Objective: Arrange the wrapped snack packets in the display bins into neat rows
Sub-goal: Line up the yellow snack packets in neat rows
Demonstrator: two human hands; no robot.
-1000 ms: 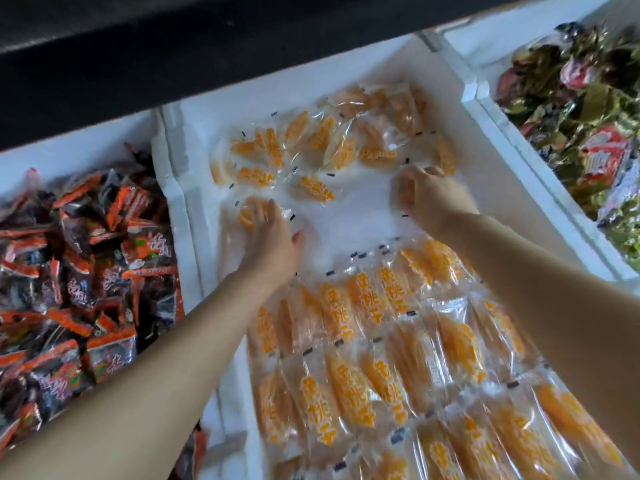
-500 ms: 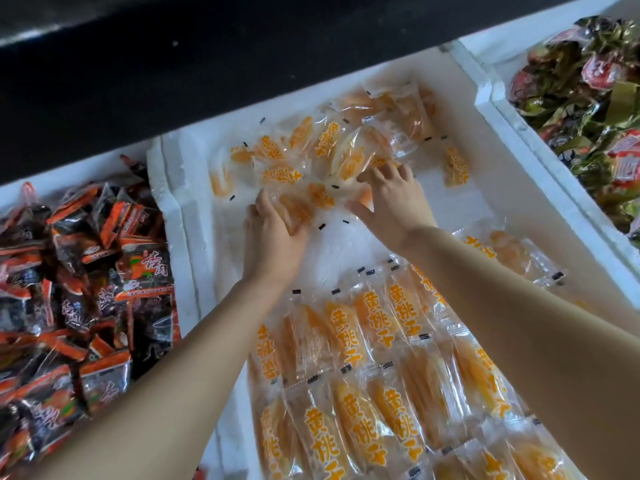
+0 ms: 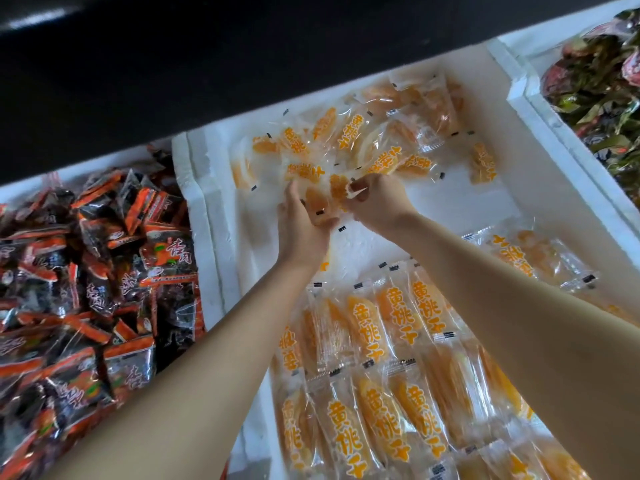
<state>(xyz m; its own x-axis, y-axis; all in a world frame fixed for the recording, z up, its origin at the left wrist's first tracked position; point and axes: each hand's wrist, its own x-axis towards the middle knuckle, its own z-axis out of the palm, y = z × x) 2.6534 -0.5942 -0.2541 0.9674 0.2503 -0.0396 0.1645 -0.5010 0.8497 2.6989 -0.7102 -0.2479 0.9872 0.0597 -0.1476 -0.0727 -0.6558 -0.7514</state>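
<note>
A white foam bin [image 3: 214,237] holds clear packets of orange dried fruit. Neat rows of packets [image 3: 391,358] fill its near half. A loose heap of the same packets [image 3: 349,143] lies at the far end. My left hand [image 3: 301,226] grips a couple of packets [image 3: 320,202] at the heap's near edge. My right hand [image 3: 377,199] pinches a packet [image 3: 337,185] right beside it, and the two hands almost touch. One single packet [image 3: 483,164] lies apart at the right. Another loose packet [image 3: 530,254] sits by the right wall.
A bin of black-and-orange packets [image 3: 86,289] fills the left side. A bin of green and red wrapped snacks [image 3: 595,77] stands at the far right. A dark shelf edge [image 3: 207,64] runs behind the bins. Bare white bin floor [image 3: 460,206] lies between heap and rows.
Both hands have moved together to the heap's near edge and closed on packets. The right hand came in from the right side of the bin.
</note>
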